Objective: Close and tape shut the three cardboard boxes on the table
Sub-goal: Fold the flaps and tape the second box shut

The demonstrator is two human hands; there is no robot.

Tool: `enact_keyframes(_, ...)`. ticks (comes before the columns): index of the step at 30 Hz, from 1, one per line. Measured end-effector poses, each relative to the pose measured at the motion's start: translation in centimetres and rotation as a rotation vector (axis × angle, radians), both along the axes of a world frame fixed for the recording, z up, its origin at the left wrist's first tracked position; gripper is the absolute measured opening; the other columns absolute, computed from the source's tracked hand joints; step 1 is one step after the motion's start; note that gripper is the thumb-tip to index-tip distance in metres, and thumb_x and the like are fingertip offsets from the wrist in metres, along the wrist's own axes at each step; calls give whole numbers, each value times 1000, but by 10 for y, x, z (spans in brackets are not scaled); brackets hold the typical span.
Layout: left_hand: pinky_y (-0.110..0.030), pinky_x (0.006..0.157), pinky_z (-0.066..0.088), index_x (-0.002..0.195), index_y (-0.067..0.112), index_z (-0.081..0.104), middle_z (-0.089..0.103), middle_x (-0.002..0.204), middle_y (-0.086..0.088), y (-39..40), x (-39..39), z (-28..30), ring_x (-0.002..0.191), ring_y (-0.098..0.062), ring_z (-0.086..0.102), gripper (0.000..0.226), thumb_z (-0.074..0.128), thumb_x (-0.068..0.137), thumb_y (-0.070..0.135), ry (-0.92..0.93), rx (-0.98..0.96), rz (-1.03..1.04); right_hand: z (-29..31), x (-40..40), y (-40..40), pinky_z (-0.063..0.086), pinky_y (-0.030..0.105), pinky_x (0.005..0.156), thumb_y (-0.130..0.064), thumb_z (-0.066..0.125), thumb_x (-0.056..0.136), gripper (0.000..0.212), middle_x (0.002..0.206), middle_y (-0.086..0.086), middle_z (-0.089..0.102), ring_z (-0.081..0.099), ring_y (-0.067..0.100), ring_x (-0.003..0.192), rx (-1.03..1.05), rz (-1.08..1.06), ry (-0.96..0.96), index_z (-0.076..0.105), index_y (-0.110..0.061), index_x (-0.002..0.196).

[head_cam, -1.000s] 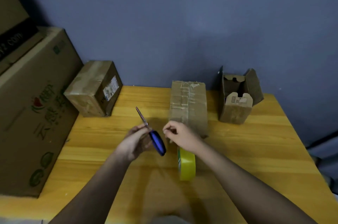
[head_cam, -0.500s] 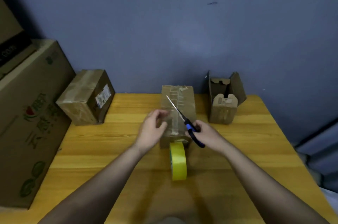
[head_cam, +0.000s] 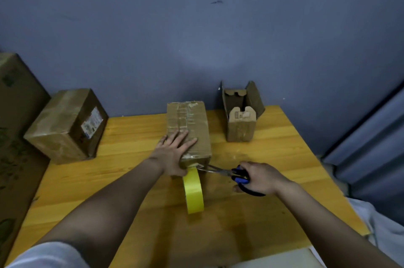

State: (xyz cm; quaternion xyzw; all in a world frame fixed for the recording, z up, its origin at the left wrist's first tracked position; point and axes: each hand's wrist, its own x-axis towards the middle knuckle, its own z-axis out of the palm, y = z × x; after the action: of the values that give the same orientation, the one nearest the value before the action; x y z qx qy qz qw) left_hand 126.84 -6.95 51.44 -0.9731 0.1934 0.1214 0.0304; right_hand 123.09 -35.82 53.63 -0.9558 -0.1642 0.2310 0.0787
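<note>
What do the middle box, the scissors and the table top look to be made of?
Middle box: brown cardboard, matte, with glossy clear tape strips catching light. Scissors: shiny metal blades, blue and black handles, probably plastic. Table: wood or wood-look laminate, with yellowish planks, visible grain and slight sheen.

Looks like a home packing corner, not a workshop or shop.
Plain blue-grey painted wall (head_cam: 196, 38), small wooden surface (head_cam: 273, 158) pushed against it, big printed carton (head_cam: 15, 136) stacked at frame left, used shipping boxes (head_cam: 65, 125) with old labels, pale fabric (head_cam: 380, 224) lower right.
</note>
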Motion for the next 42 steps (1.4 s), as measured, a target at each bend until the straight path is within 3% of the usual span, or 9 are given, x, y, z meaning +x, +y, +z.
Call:
enact_keyframes(5,-49,117,-4,147,40,-18,-26,157,1,-1,4,0,145,-27,-21,113,61,71,69,57,-10,14,-5,9,4,38,29,68,-65,60,79,51,108,-2,61,58,19,94,-57,21,-25,50,-23,107)
enact_keyframes(17,-47,115,-9,145,43,-21,-30,155,4,3,11,-2,143,-23,-26,119,62,67,75,108,-39,30,-19,43,31,41,30,69,-55,56,85,41,108,-1,63,60,21,95,-114,174,-53,53,-23,109)
enact_keyframes(33,-46,115,-13,145,43,-22,-32,154,5,5,17,-3,141,-21,-31,119,61,67,76,136,-43,31,-11,83,49,47,32,66,-62,61,79,34,88,-8,64,58,14,80,-118,308,38,60,-30,90)
enact_keyframes(37,-46,115,-13,145,43,-22,-32,154,5,6,18,-4,141,-21,-31,119,62,67,75,132,-52,29,-9,86,51,47,31,65,-53,63,82,23,87,-8,62,57,12,79,-139,308,56,61,-30,87)
enact_keyframes(42,-45,114,-14,145,42,-23,-31,155,4,5,19,-7,141,-22,-29,124,66,64,74,108,-45,38,-3,88,58,37,25,57,-31,60,88,7,81,-6,55,53,13,76,-178,301,64,57,-27,83)
